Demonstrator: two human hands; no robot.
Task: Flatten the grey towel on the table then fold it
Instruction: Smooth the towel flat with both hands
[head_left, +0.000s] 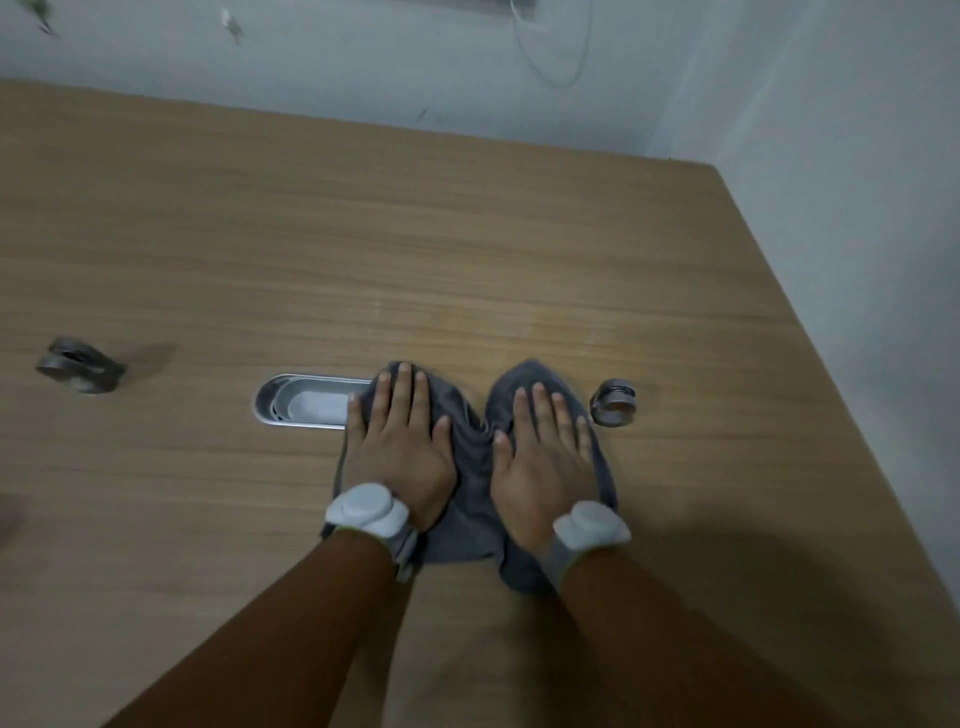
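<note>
Nearest the camera, two forearms reach forward over the wooden surface (467, 249), each with a white puck-shaped band at the wrist. Just beyond the wrists lies the grey towel (470, 488), and everything else is placed from it.

The left hand (397, 452) rests flat on the towel's left half, fingers spread and pointing away from the body, gripping nothing. The right hand (543, 462) lies the same way on the right half, palm down and splayed, also holding nothing. Both sit directly on the cloth, so neither is nearer to it than the other.

Between the two hands the towel is bunched into a ridge of folds that runs from the near edge toward the far edge. That ridge is the relation the coming move turns on: the slack lies along the midline, so the likely need is for each hand to sweep outward, left to the left and right to the right, across the ridge rather than along it. The towel is not yet flat, so folding looks some way off.

At the towel's far left corner the cloth overlaps the end of a recessed metal tray (306, 402) set into the surface. Just beside its far right corner stands a small jar (614, 402), close enough that an outward sweep could nudge it. Well to the left of the towel lies a blurred metal object (78, 366).
</note>
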